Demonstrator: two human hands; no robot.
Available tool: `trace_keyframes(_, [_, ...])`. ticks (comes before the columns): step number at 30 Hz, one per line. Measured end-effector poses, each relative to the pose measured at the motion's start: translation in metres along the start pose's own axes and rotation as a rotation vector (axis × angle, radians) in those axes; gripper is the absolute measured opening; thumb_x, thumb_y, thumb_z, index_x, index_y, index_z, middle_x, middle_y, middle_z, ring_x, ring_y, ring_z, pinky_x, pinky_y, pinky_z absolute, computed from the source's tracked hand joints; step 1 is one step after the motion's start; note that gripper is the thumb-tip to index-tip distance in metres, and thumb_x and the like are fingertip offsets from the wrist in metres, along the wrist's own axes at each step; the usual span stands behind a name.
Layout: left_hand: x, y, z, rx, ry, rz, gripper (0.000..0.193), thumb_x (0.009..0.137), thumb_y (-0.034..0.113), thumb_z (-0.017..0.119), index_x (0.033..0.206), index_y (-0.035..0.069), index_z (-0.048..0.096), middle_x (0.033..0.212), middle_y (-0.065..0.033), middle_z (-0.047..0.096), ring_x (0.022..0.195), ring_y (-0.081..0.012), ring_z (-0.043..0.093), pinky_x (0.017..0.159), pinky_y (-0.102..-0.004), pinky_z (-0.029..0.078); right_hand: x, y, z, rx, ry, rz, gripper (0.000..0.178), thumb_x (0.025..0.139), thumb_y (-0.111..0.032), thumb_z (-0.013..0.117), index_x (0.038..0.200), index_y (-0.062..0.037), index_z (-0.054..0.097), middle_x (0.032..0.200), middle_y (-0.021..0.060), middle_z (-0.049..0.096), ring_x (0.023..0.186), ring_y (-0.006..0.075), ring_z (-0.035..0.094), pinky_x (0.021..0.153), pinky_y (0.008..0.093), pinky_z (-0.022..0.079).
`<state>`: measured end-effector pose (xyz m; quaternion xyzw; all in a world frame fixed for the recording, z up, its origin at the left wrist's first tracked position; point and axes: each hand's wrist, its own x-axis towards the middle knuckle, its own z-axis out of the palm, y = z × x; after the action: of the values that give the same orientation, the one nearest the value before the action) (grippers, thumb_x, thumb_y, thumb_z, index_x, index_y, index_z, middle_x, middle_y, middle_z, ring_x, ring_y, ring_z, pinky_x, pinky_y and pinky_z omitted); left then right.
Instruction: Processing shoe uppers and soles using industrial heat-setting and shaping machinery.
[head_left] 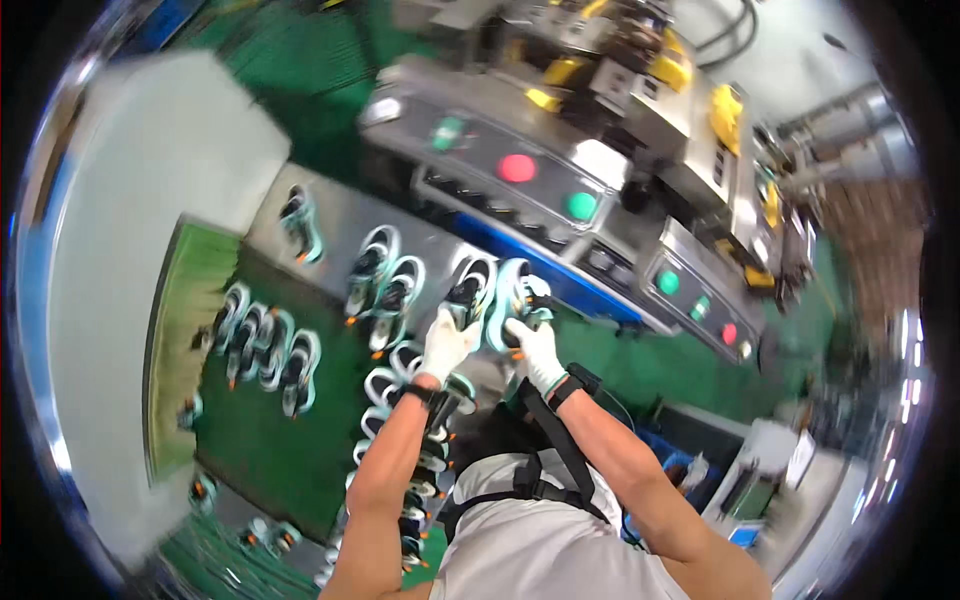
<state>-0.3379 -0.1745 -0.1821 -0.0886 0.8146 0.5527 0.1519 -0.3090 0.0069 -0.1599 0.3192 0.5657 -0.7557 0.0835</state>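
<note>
Both my hands wear white gloves. My left hand (447,346) is closed on the near end of a black and white sneaker (474,284). Close beside it, a pale mint and black sneaker (508,292) is gripped by my right hand (537,352). The two shoes are side by side in front of the machine's front edge, and their outlines are slightly blurred. My fingers are partly hidden under and behind the shoes. To the left, a pair of similar sneakers (398,290) stands on a grey metal table (338,212), with a single sneaker (301,224) farther left.
Ahead stands a machine (480,130) with red and green push buttons and yellow parts. Several sneakers line a rack (415,480) beside my left arm. More sneakers (268,345) sit on a green surface at left. Cabinets (765,460) stand at right.
</note>
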Motion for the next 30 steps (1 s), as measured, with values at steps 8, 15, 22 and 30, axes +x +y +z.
trace_keyframes(8, [-0.079,0.089,0.171,-0.029,-0.625,0.248,0.055,0.084,0.021,0.078,0.126,-0.005,0.055,0.115,-0.0202,0.065,0.103,-0.0286,0.063,0.092,-0.039,0.05,-0.14,-0.038,-0.193,0.296,0.322,-0.287,0.048,0.09,-0.009,0.072,0.131,0.0049,0.052,0.12,0.0087,0.064,0.101,0.016,0.064,0.089,0.0317,0.054])
trace_keyframes(15, [-0.217,0.238,0.29,0.024,-1.199,0.443,0.054,0.086,0.006,0.073,0.134,-0.004,0.051,0.127,-0.0132,0.061,0.114,-0.0212,0.059,0.1,-0.0346,0.046,-0.317,-0.028,-0.322,0.552,0.873,-0.527,0.052,0.084,-0.02,0.078,0.125,0.0036,0.057,0.11,0.0043,0.065,0.096,0.0142,0.061,0.088,0.0307,0.052])
trace_keyframes(22, [-0.402,0.324,0.499,0.082,-1.418,0.929,0.061,0.085,0.012,0.075,0.136,-0.007,0.047,0.123,-0.0247,0.064,0.109,-0.0351,0.066,0.095,-0.0399,0.05,-0.483,-0.009,-0.473,0.113,1.841,-0.552,0.059,0.081,-0.021,0.077,0.128,0.0059,0.052,0.116,0.0159,0.065,0.103,0.0216,0.063,0.094,0.0352,0.05])
trace_keyframes(30, [-0.508,0.297,0.743,0.045,-1.341,1.294,0.078,0.083,0.016,0.076,0.146,-0.006,0.037,0.116,-0.0301,0.066,0.106,-0.0422,0.066,0.092,-0.0434,0.053,-0.515,0.019,-0.664,0.025,2.117,0.014,0.09,0.084,-0.029,0.069,0.151,0.0116,0.025,0.136,0.0345,0.053,0.122,0.0433,0.057,0.104,0.0439,0.047])
